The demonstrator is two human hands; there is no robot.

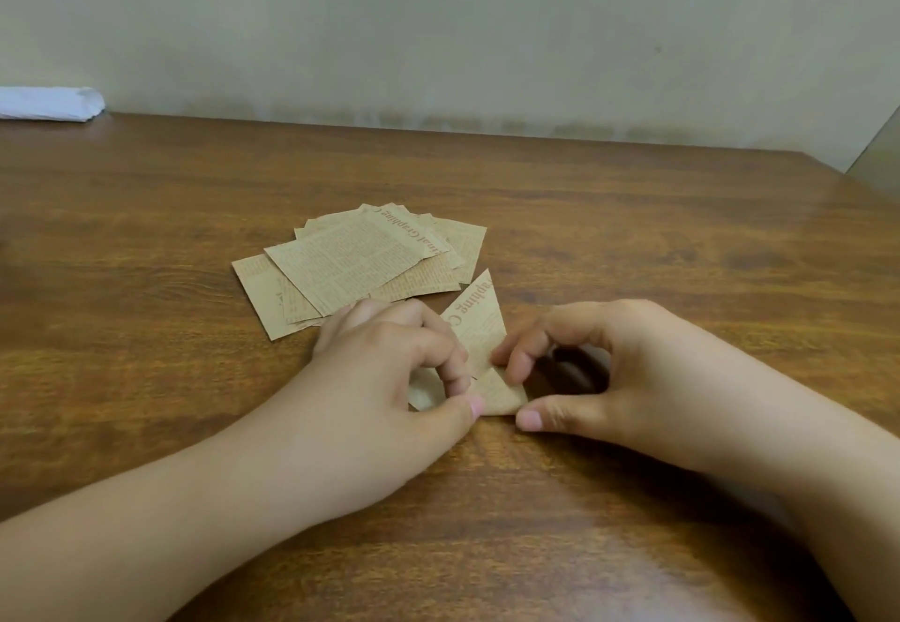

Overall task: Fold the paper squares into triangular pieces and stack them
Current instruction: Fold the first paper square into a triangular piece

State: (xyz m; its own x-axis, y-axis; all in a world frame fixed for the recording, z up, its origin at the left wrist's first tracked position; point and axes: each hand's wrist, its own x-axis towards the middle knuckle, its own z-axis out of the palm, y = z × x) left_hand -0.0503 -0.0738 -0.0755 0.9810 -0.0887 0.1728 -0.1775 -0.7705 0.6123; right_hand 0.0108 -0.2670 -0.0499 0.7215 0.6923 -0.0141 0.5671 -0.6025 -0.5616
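Creasing the half-folded paper piece on the wooden table — just beside the unfolded squares pile.
Left hand and right hand both pinch its lower flaps; best to align edges before pressing flat.

A brown wooden table with visible grain fills the lower part of the view and catches a soft sheen near its front edge. Behind it stands a plain pale wall, slightly smudged just above the tabletop. A white folded cloth-like bundle lies at the table's far left edge, against the wall.
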